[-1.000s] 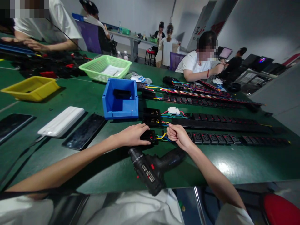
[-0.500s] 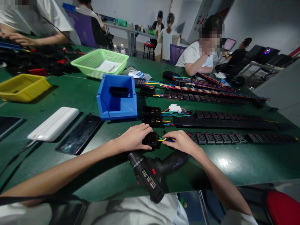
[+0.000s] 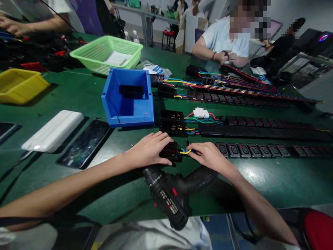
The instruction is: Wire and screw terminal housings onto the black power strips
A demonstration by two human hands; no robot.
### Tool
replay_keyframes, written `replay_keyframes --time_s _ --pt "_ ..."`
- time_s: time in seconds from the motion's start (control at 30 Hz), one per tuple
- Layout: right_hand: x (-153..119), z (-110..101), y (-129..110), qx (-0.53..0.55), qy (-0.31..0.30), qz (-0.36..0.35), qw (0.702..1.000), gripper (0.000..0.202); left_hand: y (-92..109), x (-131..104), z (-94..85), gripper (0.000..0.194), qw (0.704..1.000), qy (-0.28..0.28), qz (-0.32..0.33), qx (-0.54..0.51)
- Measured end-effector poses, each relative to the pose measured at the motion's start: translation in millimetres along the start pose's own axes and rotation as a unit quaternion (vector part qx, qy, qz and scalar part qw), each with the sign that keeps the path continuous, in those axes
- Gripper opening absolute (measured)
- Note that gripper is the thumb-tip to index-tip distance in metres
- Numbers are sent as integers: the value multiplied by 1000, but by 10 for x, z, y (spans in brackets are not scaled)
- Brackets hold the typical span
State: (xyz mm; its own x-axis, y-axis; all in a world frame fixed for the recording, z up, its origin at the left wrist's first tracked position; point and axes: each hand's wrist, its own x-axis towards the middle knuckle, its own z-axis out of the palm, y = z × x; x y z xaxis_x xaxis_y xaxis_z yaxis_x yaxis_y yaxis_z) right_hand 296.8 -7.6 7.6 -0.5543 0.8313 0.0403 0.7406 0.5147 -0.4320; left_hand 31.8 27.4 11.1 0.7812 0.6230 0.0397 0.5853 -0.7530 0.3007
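Observation:
My left hand is closed around a small black housing, its thumb on the near side and its fingers over the far side. Blue, green and yellow wires come out of the housing's right end. The fingertips of my right hand pinch these wires a short way from the housing. To the right of that hand runs a row of black sockets, partly hidden by it. Just below both hands lies a black cordless drill on its side, its battery end by the table edge.
Beyond my hands lie more wired black housings and long black strips. A blue bin, green basket, yellow tray, white power bank and dark phone stand leftward. A co-worker sits opposite.
My view has tilted down slightly, so the table things appear higher. Both hands keep their hold on the housing and wires. The co-worker opposite has lowered a hand from the face.

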Motion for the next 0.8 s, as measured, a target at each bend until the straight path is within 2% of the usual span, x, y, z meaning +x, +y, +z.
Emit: replay_keyframes --time_s 0.13,0.33,0.53,0.8 --pt "0 3 2 -1 -1 1 1000 14 -44 -22 -69 68 999 -30 -16 -20" --pt "5 -17 -38 -2 -7 6 1000 21 -103 -57 -137 56 996 -60 -32 -60" --pt "-8 -3 -28 30 5 -9 1000 26 -59 -50 -109 53 999 -22 -4 -45" --pt "1 18 -9 39 13 -19 999 24 -47 -45 -89 51 999 -10 10 -47"
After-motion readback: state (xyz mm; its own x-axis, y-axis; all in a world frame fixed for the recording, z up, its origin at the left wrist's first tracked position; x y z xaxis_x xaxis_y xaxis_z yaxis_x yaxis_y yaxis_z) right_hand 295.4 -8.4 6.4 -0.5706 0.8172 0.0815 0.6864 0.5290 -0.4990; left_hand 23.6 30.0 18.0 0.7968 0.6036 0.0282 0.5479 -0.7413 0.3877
